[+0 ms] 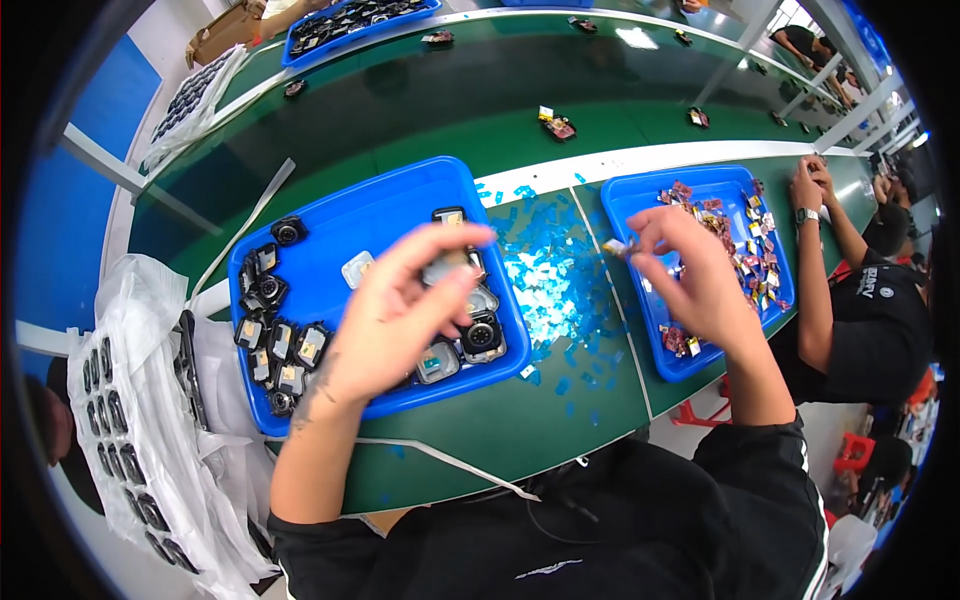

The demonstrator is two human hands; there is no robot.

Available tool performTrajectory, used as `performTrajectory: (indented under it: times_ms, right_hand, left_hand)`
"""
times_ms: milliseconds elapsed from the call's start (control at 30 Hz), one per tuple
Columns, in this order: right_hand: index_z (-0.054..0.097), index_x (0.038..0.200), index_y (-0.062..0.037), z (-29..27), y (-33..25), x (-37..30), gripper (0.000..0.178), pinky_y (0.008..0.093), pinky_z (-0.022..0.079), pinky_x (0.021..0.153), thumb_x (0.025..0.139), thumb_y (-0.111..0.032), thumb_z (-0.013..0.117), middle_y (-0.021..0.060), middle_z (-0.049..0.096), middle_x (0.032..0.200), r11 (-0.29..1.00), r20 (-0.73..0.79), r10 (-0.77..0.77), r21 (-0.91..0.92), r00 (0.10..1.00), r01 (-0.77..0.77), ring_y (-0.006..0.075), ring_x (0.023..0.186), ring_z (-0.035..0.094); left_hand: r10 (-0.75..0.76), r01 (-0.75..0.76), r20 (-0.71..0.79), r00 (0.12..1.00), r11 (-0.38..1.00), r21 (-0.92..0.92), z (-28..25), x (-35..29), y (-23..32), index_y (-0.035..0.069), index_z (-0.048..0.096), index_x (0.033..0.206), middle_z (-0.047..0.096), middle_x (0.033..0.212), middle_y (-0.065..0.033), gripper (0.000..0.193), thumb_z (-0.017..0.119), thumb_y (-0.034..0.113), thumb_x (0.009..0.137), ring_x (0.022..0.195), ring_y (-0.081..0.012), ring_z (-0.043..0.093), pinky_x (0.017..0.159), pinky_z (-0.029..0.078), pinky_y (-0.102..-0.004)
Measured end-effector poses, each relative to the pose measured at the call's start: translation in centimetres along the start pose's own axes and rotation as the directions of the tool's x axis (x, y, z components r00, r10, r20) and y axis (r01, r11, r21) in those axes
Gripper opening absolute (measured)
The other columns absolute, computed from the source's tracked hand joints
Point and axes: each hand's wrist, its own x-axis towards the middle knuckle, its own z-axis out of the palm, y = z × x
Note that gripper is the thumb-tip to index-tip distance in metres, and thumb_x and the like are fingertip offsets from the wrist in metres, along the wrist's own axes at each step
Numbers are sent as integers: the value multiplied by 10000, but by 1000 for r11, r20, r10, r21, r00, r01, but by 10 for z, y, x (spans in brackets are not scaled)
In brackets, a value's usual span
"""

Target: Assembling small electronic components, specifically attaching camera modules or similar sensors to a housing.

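Note:
My left hand (395, 315) is over the left blue tray (390, 205), fingers curled around a blurred greyish watch casing (452, 264) between thumb and index finger. Black and clear watch casings (483, 334) lie along both sides of that tray, with one pale square piece (357, 269) nearer its middle. Above the left edge of the right blue tray (640, 310), my right hand (695, 280) pinches a small circuit board (618, 248) with a pale yellowish part. Many reddish boards with yellow and white parts (750, 240) are heaped in this tray.
Small blue film pieces (545, 290) litter the green table between the trays. Beyond a white rail, a green conveyor (400, 120) carries scattered parts (557, 124). Stacked trays of casings in white wrap (120, 430) stand at left. A co-worker's arm (815, 270) is close at right.

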Motion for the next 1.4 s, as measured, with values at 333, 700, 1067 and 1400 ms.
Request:
performTrajectory:
  times_ms: [333,700,1067,1400]
  right_hand:
    - [565,906,-8,32,-47,-3,83,267,511,766,868,-12,639,68,615,950,638,409,46,690,911,-342,117,872,601]
    - [557,952,12,42,-52,0,114,207,468,738,876,59,629,51,575,957,503,60,172,853,983,-141,64,846,563]
    - [513,1015,1,41,-65,1,264,228,484,726,816,93,660,69,587,942,794,-84,74,607,994,-8,101,815,594]
    - [575,879,5,43,-68,6,104,231,498,701,845,74,645,54,602,914,632,93,165,755,982,-178,97,808,601]
  left_hand:
    - [202,-215,73,977,921,324,36,-10,-13,71,730,938,562,875,-15,174,788,119,781,656,-52,506,612,454,-199]
    - [41,-40,4,999,995,-92,40,-12,-14,-42,674,840,575,942,-65,103,755,5,796,762,-61,593,647,497,-184]
    - [408,-368,-8,913,833,414,34,-11,-2,78,714,1046,617,1016,-71,354,818,93,708,807,-136,517,708,461,-262]
    - [309,-269,-83,947,909,318,43,-13,-13,51,730,872,620,829,-39,118,771,89,768,753,-110,520,611,430,-242]
